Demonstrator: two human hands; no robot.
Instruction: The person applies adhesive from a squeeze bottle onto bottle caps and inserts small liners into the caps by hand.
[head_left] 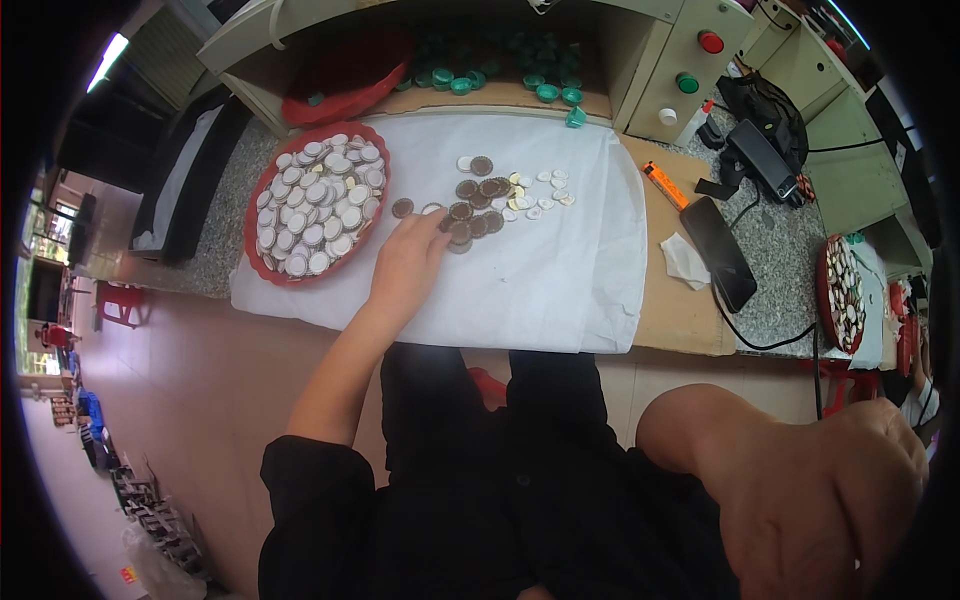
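Observation:
My left hand (408, 262) reaches over the white sheet (500, 300), fingers stretched out, with the fingertips at the near left edge of a loose group of dark, scalloped-rim discs (478, 225). A single dark disc (402, 208) lies just left of those fingers. Small white and gold round pieces (535, 205) are scattered right of the dark discs. Close to the camera at the lower right, my right hand (830, 495) is raised with its fingers curled in. Its fingertips are mostly hidden, so what it holds cannot be made out.
A red scalloped tray (262, 262) heaped with white discs stands at the left. Green caps (460, 85) and a red tray (345, 90) lie in the recess behind. On the right are an orange cutter (664, 185), a phone (720, 255), a cable and another filled red tray (828, 310).

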